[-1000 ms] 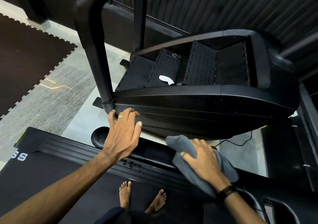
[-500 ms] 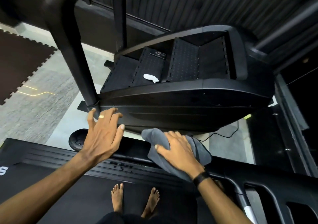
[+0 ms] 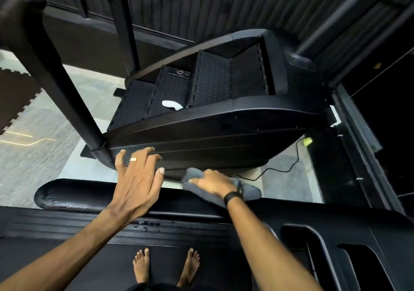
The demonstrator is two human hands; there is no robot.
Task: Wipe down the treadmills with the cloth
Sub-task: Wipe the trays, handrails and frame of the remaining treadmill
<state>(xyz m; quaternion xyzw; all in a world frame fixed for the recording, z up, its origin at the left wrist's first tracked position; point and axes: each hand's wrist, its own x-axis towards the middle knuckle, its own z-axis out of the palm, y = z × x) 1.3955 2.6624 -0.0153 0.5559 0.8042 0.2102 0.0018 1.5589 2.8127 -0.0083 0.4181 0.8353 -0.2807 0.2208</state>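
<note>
Grey cloth (image 3: 246,191) sits under our right hand (image 3: 212,183), pressed on the front cover of the black treadmill (image 3: 89,197), below the console (image 3: 212,138). Right fingers (image 3: 196,180) lie flat on it. Our left hand (image 3: 136,178) is spread wide, fingertips touching the console's underside. Bare feet (image 3: 141,266) stand on the belt.
</note>
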